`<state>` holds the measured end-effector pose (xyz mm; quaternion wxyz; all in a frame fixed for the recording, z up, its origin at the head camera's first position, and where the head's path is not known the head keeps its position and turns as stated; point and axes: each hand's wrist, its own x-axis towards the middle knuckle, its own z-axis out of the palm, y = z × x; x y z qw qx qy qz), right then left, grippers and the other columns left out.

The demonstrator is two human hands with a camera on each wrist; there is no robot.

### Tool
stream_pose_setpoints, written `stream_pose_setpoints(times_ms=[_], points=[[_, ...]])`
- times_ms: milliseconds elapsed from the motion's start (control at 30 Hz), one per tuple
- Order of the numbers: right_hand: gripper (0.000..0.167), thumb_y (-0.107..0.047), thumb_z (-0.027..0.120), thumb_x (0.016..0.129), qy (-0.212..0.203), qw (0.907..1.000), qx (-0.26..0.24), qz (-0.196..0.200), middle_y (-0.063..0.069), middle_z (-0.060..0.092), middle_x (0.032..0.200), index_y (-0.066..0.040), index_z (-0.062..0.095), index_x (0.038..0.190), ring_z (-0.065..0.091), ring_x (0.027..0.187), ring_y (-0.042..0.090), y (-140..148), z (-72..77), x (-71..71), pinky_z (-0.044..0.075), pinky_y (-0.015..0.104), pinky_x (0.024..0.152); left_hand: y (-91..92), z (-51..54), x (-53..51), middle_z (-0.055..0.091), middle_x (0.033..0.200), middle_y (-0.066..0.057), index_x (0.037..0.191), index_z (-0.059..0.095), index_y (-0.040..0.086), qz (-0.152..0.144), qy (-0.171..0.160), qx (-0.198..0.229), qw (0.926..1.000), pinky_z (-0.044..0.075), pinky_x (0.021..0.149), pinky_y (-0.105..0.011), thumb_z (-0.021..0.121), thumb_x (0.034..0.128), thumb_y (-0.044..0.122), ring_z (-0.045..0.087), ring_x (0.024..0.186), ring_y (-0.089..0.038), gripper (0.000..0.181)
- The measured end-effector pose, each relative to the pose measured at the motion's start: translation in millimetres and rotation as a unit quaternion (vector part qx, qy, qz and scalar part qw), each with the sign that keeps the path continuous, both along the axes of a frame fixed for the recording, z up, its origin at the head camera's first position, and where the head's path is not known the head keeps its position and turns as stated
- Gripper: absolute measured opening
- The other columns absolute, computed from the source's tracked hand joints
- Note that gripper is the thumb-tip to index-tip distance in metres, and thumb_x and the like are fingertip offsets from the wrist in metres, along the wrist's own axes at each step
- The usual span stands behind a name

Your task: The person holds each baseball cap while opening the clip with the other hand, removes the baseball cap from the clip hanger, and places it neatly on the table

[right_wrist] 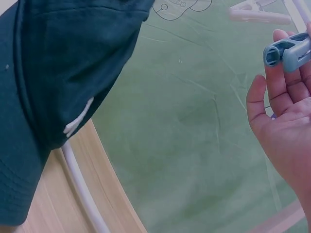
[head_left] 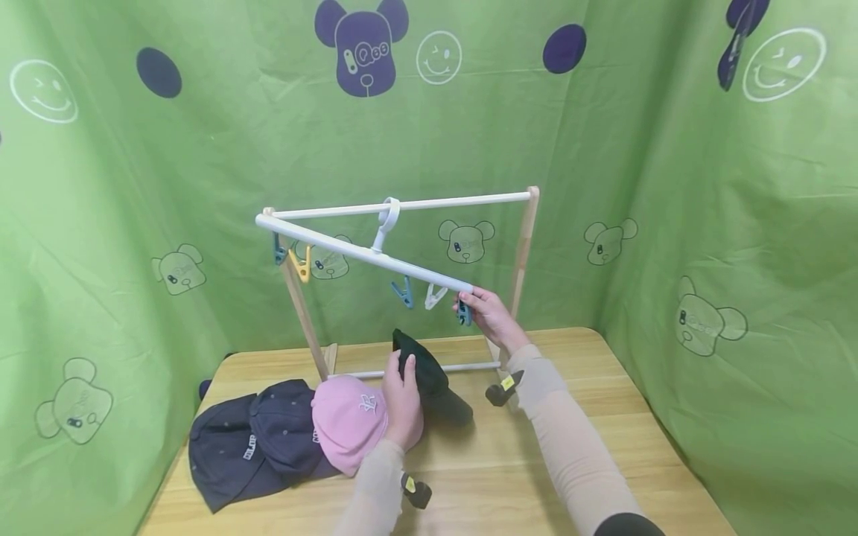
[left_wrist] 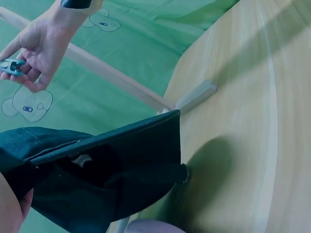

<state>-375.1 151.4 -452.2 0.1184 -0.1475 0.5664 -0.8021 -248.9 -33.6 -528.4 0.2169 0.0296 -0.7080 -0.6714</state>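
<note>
My left hand [head_left: 402, 402] grips a dark green baseball cap [head_left: 421, 365] by its edge, with the brim pointing down and right in the head view. In the left wrist view the cap [left_wrist: 141, 160] shows its hollow inside. My right hand [head_left: 492, 316] is at the near right end of a white hanger [head_left: 335, 244], its thumb and fingers about a blue clip [head_left: 464, 311]. That clip [right_wrist: 286, 53] lies against the fingers in the right wrist view. Also hanging from the bar are a white clip [head_left: 434, 296], another blue clip [head_left: 403, 292] and a yellow clip [head_left: 302, 264].
The hanger hooks over the top rail [head_left: 462, 201] of a wood-legged rack, slanting toward me. On the table [head_left: 570, 461], left of the left hand, lie a pink cap [head_left: 345, 424] and overlapping dark navy caps [head_left: 284, 428]. A green curtain [head_left: 201, 149] surrounds the table.
</note>
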Motion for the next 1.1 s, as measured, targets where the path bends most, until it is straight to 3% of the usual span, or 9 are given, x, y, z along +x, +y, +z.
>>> stream_pose_setpoints(times_ms=[133, 300, 433, 600, 833, 1100], points=[[0.016, -0.008, 0.054, 0.098, 0.001, 1.0, 0.001, -0.002, -0.003, 0.07, 0.085, -0.014, 0.068, 0.094, 0.067, 0.076, 0.007, 1.6, -1.5, -1.4, 0.053, 0.019, 0.074, -11.0, -4.1, 5.5, 0.068, 0.109, -0.012, 0.115, 0.061, 0.007, 0.026, 0.019, -0.033, 0.9989, 0.05, 0.097, -0.043, 0.05, 0.1016, 0.026, 0.063, 0.106, -0.025, 0.025], [0.011, -0.009, 0.056, 0.097, -0.003, 1.0, -0.001, -0.008, -0.001, 0.07, 0.087, -0.006, 0.066, 0.1, 0.067, 0.076, 0.008, 2.2, -2.3, -2.4, 0.054, 0.02, 0.074, -21.1, -6.0, 10.8, 0.069, 0.101, -0.011, 0.109, 0.063, 0.006, 0.054, 0.024, -0.043, 0.9973, 0.053, 0.088, -0.038, 0.056, 0.0988, 0.021, 0.064, 0.096, -0.022, 0.02], [0.012, -0.011, 0.057, 0.097, -0.004, 1.0, 0.006, -0.005, -0.003, 0.07, 0.087, -0.012, 0.068, 0.097, 0.066, 0.077, 0.008, 1.3, -1.7, -1.5, 0.053, 0.02, 0.075, -26.2, -6.8, 14.5, 0.068, 0.093, -0.011, 0.104, 0.064, 0.005, 0.063, 0.027, -0.048, 0.9965, 0.052, 0.08, -0.033, 0.061, 0.0956, 0.019, 0.062, 0.088, -0.019, 0.017], [0.016, -0.012, 0.056, 0.097, -0.007, 0.9998, 0.015, -0.007, -0.005, 0.07, 0.086, -0.018, 0.07, 0.092, 0.066, 0.078, 0.008, -0.5, -1.5, 0.0, 0.053, 0.019, 0.075, -33.5, -12.5, 20.5, 0.069, 0.094, -0.011, 0.102, 0.064, 0.004, 0.083, 0.011, -0.064, 0.9945, 0.052, 0.083, -0.037, 0.067, 0.0914, 0.017, 0.062, 0.09, -0.02, 0.017], [0.012, -0.011, 0.058, 0.096, -0.013, 0.9998, 0.006, -0.011, -0.003, 0.071, 0.086, -0.006, 0.066, 0.104, 0.066, 0.078, 0.008, -0.3, -2.3, 1.4, 0.053, 0.019, 0.075, -43.4, -16.2, 27.7, 0.07, 0.095, -0.012, 0.101, 0.064, 0.005, 0.09, -0.014, -0.065, 0.9937, 0.051, 0.086, -0.041, 0.07, 0.0883, 0.012, 0.064, 0.093, -0.024, 0.016], [0.015, -0.013, 0.057, 0.097, -0.012, 0.9996, 0.026, -0.008, -0.006, 0.071, 0.085, -0.019, 0.069, 0.091, 0.066, 0.077, 0.006, -2.1, -2.8, 1.2, 0.052, 0.02, 0.076, -46.0, -18.7, 33.4, 0.071, 0.096, -0.013, 0.102, 0.063, 0.005, 0.092, -0.027, -0.085, 0.9917, 0.051, 0.082, -0.042, 0.071, 0.0857, 0.009, 0.065, 0.09, -0.027, 0.019]])
